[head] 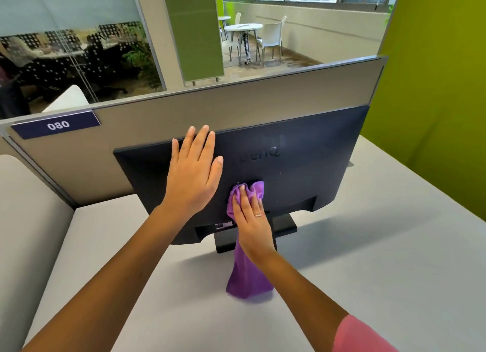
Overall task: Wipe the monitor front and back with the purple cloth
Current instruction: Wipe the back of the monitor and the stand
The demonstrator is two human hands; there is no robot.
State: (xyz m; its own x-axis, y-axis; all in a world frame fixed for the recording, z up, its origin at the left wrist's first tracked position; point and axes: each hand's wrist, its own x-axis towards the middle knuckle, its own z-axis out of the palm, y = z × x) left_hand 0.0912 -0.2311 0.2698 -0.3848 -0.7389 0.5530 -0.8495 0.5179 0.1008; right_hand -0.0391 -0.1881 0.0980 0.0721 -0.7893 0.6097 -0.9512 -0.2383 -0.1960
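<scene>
A dark monitor (310, 162) stands on the grey desk with its back panel toward me; the screen side is hidden. My left hand (193, 172) lies flat with straight fingers against the upper left of the back panel. My right hand (251, 220) presses the purple cloth (248, 275) onto the lower middle of the panel, just above the stand. The cloth bunches around my fingertips, and its loose end hangs down below my wrist toward the desk.
A beige partition (184, 109) with a blue "080" label (56, 125) runs right behind the monitor. A green wall (434, 88) rises at the right. The grey desk (381, 246) extends right and toward me. Chairs and a round table stand beyond the partition.
</scene>
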